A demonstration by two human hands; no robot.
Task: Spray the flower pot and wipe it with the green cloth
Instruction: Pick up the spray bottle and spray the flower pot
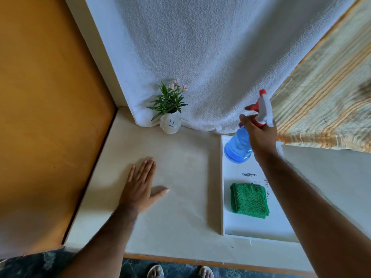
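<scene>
A small white flower pot point(170, 124) with blue marks and a green plant with pink flowers stands at the back of the table, against the white towel. My right hand point(259, 135) grips the neck of a blue spray bottle point(237, 147) with a red and white nozzle, lifted above the far end of the white tray point(223, 189), well right of the pot. A folded green cloth point(249, 200) lies in the tray. My left hand point(140, 185) rests flat on the table, fingers spread, in front of the pot.
A white towel point(200, 57) hangs behind the table and a striped cloth point(329, 101) hangs at the right. An orange wall point(46, 117) borders the table's left edge. Dark specks lie in the tray near the cloth. My feet show below the front edge.
</scene>
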